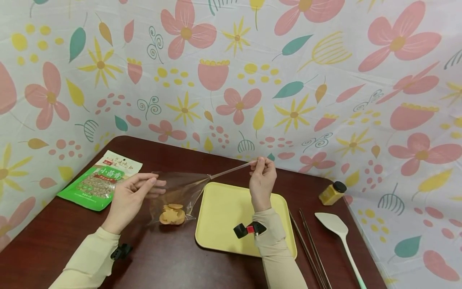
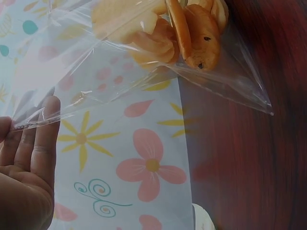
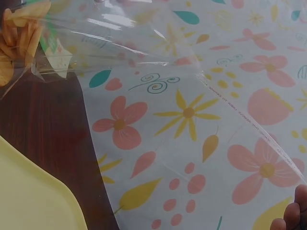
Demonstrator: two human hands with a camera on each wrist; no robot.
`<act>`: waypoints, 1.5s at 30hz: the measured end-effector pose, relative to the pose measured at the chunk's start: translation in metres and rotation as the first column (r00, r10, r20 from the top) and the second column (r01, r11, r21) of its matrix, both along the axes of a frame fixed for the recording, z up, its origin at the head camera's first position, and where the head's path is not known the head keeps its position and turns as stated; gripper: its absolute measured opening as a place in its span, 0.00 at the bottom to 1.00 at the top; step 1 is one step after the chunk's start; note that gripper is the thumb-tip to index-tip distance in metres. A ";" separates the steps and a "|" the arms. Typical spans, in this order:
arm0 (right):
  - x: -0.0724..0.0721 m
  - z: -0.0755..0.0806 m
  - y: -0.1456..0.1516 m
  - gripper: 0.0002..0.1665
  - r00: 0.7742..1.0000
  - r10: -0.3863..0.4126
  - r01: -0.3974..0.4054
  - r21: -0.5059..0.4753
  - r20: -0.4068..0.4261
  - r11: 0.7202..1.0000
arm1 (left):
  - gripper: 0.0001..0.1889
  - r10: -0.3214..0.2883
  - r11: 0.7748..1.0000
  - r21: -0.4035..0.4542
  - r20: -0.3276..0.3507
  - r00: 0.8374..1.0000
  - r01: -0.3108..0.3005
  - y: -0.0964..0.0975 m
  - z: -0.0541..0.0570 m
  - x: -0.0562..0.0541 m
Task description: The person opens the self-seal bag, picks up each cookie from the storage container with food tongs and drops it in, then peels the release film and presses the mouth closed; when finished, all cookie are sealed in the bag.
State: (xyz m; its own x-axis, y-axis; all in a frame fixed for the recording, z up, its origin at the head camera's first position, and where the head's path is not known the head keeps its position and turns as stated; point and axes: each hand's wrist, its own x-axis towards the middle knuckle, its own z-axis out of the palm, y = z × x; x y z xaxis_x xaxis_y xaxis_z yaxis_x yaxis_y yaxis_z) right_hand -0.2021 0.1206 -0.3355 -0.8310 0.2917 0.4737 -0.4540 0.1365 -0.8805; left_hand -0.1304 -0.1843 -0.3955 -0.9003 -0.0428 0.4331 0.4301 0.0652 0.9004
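Note:
My left hand (image 1: 130,196) pinches the edge of a clear plastic bag (image 1: 177,184), thumb against fingers, at the left of the table. Several golden-tan, bread-like slices (image 1: 172,216) lie in the bottom of the bag, some with dark specks in the left wrist view. Farther right, my right hand (image 1: 262,180) is raised above the yellow tray (image 1: 234,224) and pinches the end of a thin clear strip (image 1: 231,170). That strip, with small red print (image 3: 249,125) in the right wrist view, runs taut to the bag's upper corner, which is drawn out to a point.
A green and white packet of seeds (image 1: 99,182) lies at the left. Right of the tray are two long metal rods (image 1: 311,245), a white spatula (image 1: 333,224) and a small black-lidded jar (image 1: 332,193). A floral cloth (image 1: 238,72) hangs behind the table.

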 end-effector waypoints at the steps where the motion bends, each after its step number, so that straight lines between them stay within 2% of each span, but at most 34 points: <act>1: -0.002 -0.001 0.001 0.15 1.000 -0.007 0.007 -0.003 0.002 1.000 | 0.12 0.001 1.000 0.000 -0.002 1.000 -0.001 0.000 0.000 0.000; 5: -0.014 -0.013 0.009 0.14 1.000 -0.022 0.021 -0.025 -0.004 0.999 | 0.12 0.018 1.000 -0.008 -0.001 1.000 -0.018 -0.001 0.001 0.001; 8: -0.020 -0.020 0.014 0.16 1.000 0.005 -0.005 -0.030 -0.020 1.000 | 0.11 0.032 0.999 -0.023 0.008 0.999 -0.031 -0.002 0.001 0.001; 13: -0.016 -0.019 0.012 0.18 0.991 0.127 -0.127 -0.004 -0.044 0.992 | 0.12 0.035 0.999 -0.035 0.014 0.999 -0.035 -0.003 0.000 0.001; 16: -0.010 -0.018 0.007 0.17 0.969 0.245 -0.245 0.027 -0.002 0.969 | 0.12 0.036 0.999 -0.032 0.019 0.999 -0.035 -0.003 0.000 0.002; 19: 0.000 -0.015 -0.002 0.15 0.922 0.375 -0.383 0.087 0.096 0.920 | 0.12 0.039 0.999 -0.036 0.017 0.999 -0.039 -0.003 0.000 0.003; 24: 0.023 -0.007 -0.024 0.12 0.802 0.536 -0.583 0.157 0.262 0.797 | 0.12 0.042 0.999 -0.033 0.013 0.999 -0.042 -0.003 -0.002 0.002; 28: 0.048 0.006 -0.042 0.09 0.712 0.606 -0.686 0.172 0.353 0.707 | 0.12 0.040 0.999 -0.028 0.007 0.999 -0.040 -0.004 -0.003 0.000; 30: 0.059 0.009 -0.050 0.07 0.677 0.623 -0.721 0.188 0.391 0.667 | 0.12 0.039 0.999 -0.028 0.003 0.999 -0.039 -0.005 -0.003 -0.001; 32: 0.067 0.008 -0.057 0.07 0.664 0.626 -0.736 0.210 0.409 0.644 | 0.12 0.040 0.999 -0.026 0.004 0.999 -0.040 -0.004 -0.003 -0.001; 34: 0.069 -0.002 -0.061 0.07 0.662 0.623 -0.740 0.232 0.416 0.631 | 0.12 0.043 0.999 -0.023 0.009 0.999 -0.043 -0.004 -0.002 -0.001; 38: 0.068 -0.026 -0.067 0.07 0.681 0.604 -0.728 0.295 0.414 0.619 | 0.12 0.047 0.999 -0.024 0.016 0.999 -0.047 -0.003 0.000 0.000; 43: 0.066 -0.040 -0.069 0.04 0.673 0.587 -0.739 0.376 0.450 0.559 | 0.13 0.040 0.999 -0.025 0.014 0.999 -0.040 -0.003 -0.001 0.000; 45: 0.063 -0.041 -0.067 0.03 0.680 0.569 -0.733 0.412 0.463 0.541 | 0.13 0.039 0.999 -0.028 0.012 0.999 -0.039 -0.004 -0.002 -0.001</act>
State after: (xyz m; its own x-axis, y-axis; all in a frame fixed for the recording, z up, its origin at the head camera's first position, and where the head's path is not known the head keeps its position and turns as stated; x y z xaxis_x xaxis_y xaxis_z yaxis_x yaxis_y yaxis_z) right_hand -0.1387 0.0531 -0.3766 -0.7866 -0.6081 0.1072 -0.3943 0.3611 -0.8451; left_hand -0.1309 -0.1879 -0.3973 -0.9034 -0.0662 0.4237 0.4157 0.1070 0.9032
